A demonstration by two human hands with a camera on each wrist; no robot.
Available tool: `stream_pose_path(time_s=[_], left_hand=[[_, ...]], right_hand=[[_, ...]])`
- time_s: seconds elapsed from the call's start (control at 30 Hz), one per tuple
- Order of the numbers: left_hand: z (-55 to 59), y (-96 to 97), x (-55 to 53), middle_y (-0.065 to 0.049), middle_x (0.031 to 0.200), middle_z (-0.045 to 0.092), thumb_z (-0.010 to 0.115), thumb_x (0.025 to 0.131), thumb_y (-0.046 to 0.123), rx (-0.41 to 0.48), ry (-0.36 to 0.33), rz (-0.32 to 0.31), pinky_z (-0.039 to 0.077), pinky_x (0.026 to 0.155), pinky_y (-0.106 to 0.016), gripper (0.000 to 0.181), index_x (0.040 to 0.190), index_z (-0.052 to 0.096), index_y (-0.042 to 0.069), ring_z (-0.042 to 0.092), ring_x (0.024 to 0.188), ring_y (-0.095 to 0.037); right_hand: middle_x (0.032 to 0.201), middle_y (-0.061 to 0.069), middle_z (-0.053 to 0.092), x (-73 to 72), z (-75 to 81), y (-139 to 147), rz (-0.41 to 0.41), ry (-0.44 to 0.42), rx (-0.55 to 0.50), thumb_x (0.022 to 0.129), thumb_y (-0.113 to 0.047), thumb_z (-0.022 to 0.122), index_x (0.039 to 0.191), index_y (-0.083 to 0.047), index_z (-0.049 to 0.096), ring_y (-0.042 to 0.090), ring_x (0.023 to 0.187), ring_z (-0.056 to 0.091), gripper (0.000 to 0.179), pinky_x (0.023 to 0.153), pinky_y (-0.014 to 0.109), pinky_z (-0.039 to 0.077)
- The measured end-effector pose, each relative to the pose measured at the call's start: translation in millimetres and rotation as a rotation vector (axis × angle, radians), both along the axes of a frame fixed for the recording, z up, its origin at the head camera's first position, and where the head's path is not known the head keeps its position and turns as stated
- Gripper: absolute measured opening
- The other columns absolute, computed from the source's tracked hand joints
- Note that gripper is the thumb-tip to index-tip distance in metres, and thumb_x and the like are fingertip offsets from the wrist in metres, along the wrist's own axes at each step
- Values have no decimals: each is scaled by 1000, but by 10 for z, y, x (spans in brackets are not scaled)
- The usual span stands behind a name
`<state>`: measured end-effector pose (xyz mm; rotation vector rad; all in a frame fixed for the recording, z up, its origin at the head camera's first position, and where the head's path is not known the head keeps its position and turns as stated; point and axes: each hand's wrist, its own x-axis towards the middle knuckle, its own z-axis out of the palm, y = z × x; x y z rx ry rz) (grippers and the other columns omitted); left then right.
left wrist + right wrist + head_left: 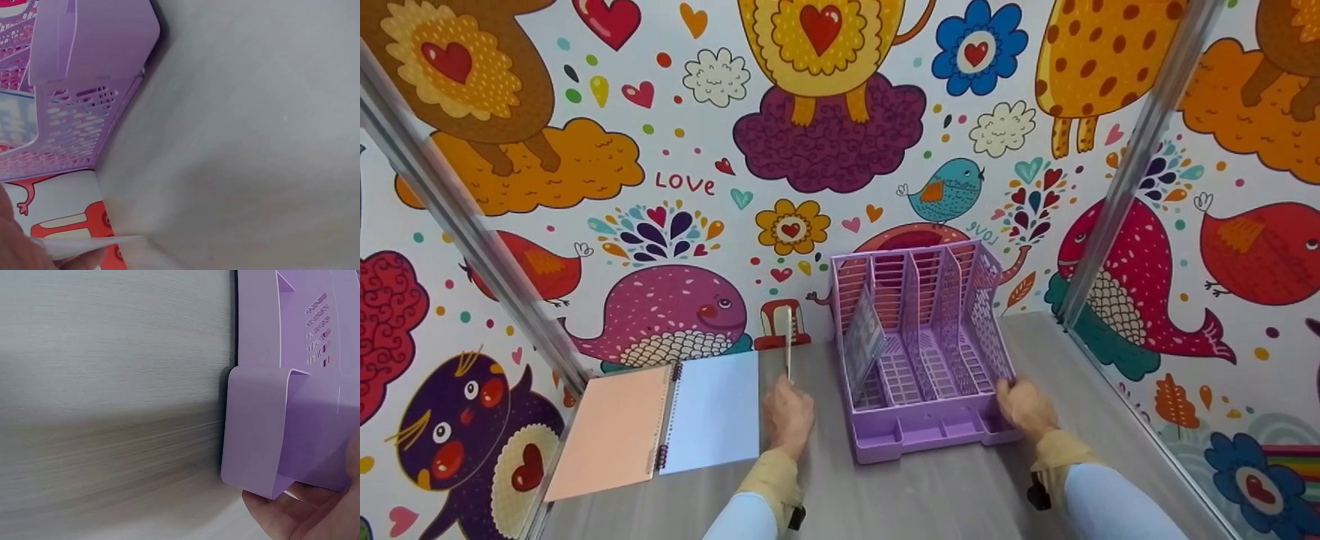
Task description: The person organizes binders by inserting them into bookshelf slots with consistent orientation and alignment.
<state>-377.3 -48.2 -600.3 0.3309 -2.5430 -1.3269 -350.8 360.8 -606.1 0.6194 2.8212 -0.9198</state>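
My left hand (790,418) pinches a thin white flat item (788,341), upright and nearly edge-on in the head view; I cannot tell whether it is a notebook or a card. In the left wrist view its pale edge (95,243) shows between thumb and fingers. To the right of that hand stands a purple plastic desk file organizer (877,431) with upright dividers and small front trays. My right hand (1026,409) grips its front right corner, with fingers (275,512) curled under the end in the right wrist view. One patterned booklet (864,337) leans in the leftmost slot.
On the table's left lies an open spiral notebook, with a peach cover (611,431) and a blue page (712,416). A wall with cartoon prints stands right behind the organizer, and metal posts (1140,165) rise at both sides. Grey tabletop (930,499) extends in front.
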Motion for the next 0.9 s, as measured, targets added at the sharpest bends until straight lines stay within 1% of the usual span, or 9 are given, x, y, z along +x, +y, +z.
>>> stream_pose_path(time_s=[0.1,0.2,0.33,0.47,0.57,0.67,0.73,0.8,0.9], left_hand=[[-7,49,26,-21,101,76,62,111,8,-4,50,8,66,86,-54,15,117,71,-3,73,90,-35],[-14,101,48,-20,91,74,63,110,5,-10,147,16,63,77,-52,11,106,71,-2,71,82,-36],[-13,170,82,-19,83,71,63,109,1,-15,256,24,59,70,-49,14,96,69,-1,69,76,-35],[13,240,122,-18,81,69,64,108,-1,-5,316,32,57,69,-49,15,94,68,-1,68,75,-34],[43,299,155,-18,79,69,65,107,-1,7,350,33,56,67,-49,15,93,70,-3,67,73,-32],[77,365,187,-16,75,66,65,107,-1,17,371,25,53,64,-46,17,92,70,-5,62,68,-28],[100,412,206,-17,76,67,65,107,-1,19,397,14,55,64,-48,16,92,70,-6,62,68,-29],[129,461,227,-21,88,74,64,108,-1,30,418,-6,63,72,-51,12,105,73,-8,71,77,-33],[178,531,261,-26,118,80,62,109,-1,67,434,-48,68,93,-58,24,131,71,-7,81,106,-42]], right_hand=[[142,36,65,8,0,-1,-1,14,8,114,-38,33,152,15,49,44,119,67,67,117,66,51],[139,39,67,16,0,-1,5,46,41,113,-37,34,145,15,53,52,121,69,64,114,67,53],[135,39,68,13,-8,-3,3,53,63,111,-38,34,139,15,56,54,121,70,64,111,68,54],[131,37,69,4,-12,-11,11,59,54,112,-38,34,139,16,56,49,115,71,64,110,67,54],[131,38,69,8,-5,-17,20,74,51,112,-37,36,138,17,57,50,115,71,63,110,67,54],[133,38,69,14,-1,-16,21,74,47,112,-37,36,138,17,57,51,118,71,64,111,68,54],[134,39,69,19,5,-15,21,70,47,112,-37,35,139,17,57,52,118,71,64,111,68,54],[135,39,69,19,6,-11,18,65,49,112,-37,35,139,17,57,52,119,71,64,111,68,54],[138,39,68,21,10,-8,12,52,46,112,-37,34,142,16,56,51,120,70,65,112,68,54]])
